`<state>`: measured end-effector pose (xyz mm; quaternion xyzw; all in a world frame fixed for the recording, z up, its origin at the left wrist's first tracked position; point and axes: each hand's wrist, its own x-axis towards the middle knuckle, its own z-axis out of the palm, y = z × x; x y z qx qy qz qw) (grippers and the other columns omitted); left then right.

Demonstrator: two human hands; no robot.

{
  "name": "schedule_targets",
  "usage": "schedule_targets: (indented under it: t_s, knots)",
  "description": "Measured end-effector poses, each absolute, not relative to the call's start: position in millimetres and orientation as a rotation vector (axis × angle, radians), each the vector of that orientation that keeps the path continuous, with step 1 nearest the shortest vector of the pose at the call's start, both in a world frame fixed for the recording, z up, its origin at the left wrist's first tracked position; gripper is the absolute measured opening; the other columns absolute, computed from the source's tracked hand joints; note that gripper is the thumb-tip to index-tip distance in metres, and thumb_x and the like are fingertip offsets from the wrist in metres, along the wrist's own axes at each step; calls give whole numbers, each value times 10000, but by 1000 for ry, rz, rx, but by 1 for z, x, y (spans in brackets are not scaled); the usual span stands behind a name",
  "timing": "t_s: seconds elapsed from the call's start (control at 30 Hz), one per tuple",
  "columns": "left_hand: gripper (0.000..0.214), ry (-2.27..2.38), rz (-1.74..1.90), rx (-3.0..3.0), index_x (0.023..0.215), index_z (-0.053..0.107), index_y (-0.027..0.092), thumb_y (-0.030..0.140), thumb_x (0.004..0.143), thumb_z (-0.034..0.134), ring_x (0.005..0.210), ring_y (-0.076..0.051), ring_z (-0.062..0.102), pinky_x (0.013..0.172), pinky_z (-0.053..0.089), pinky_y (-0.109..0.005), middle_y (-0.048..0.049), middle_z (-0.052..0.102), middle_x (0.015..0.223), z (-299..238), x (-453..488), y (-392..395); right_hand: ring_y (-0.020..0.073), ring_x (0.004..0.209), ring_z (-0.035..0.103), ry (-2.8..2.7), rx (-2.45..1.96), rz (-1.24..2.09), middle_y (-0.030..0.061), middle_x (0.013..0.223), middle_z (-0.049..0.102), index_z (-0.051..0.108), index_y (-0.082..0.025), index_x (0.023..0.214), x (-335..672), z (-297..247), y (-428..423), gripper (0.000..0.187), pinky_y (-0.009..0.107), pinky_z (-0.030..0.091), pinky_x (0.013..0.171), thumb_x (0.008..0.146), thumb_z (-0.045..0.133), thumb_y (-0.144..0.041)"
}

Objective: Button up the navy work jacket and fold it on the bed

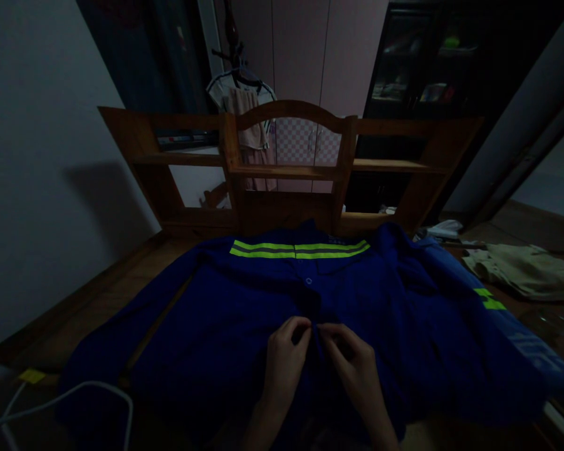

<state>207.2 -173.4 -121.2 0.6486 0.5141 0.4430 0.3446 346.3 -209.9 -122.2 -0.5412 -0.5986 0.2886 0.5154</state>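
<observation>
A dark blue work jacket (244, 313) with yellow-green reflective stripes lies spread flat on a wooden surface, sleeves out to both sides. My left hand (286, 363) and my right hand (350, 366) meet at the jacket's front placket, below a visible button (309, 281). Both hands pinch the fabric edges with fingers curled. The room is dim, and what lies between the fingertips is too small to make out.
A wooden shelf unit (286, 169) stands behind the jacket, with clothes on a hanger (244, 94) beyond it. A khaki garment (526, 269) lies at the right. A white cable (75, 394) runs at the lower left near a yellow tag (32, 376). A wall is at the left.
</observation>
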Motion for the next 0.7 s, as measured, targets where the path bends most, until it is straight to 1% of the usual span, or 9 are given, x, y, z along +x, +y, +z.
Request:
schedule_targets:
  t_s: [0.3,0.43,0.7]
  knots:
    - [182,1251,1097,1572,912,671,204,180,781,548,890,-173,652,810,485,-256,-18,699,945,-133,201,-166,160,844,625,-1496,-1305,788,42,963,652,611,-194,1046,346,-122,-211,199,215,465,717,924,504,-309]
    - [176,1160,1059,1509,895,675,202,168,754,575,863,-176,663,790,498,-244,-17,706,912,-135,199,-163,152,813,628,-1430,-1326,801,30,931,650,572,-202,1041,345,-123,-210,180,209,459,693,920,512,-321]
    - [161,1121,1080,1499,886,675,203,165,754,591,852,-177,661,783,497,-243,-17,702,900,-128,200,-169,172,880,624,-1388,-1370,813,31,972,650,625,-213,1027,345,-124,-207,197,237,468,747,901,543,-340]
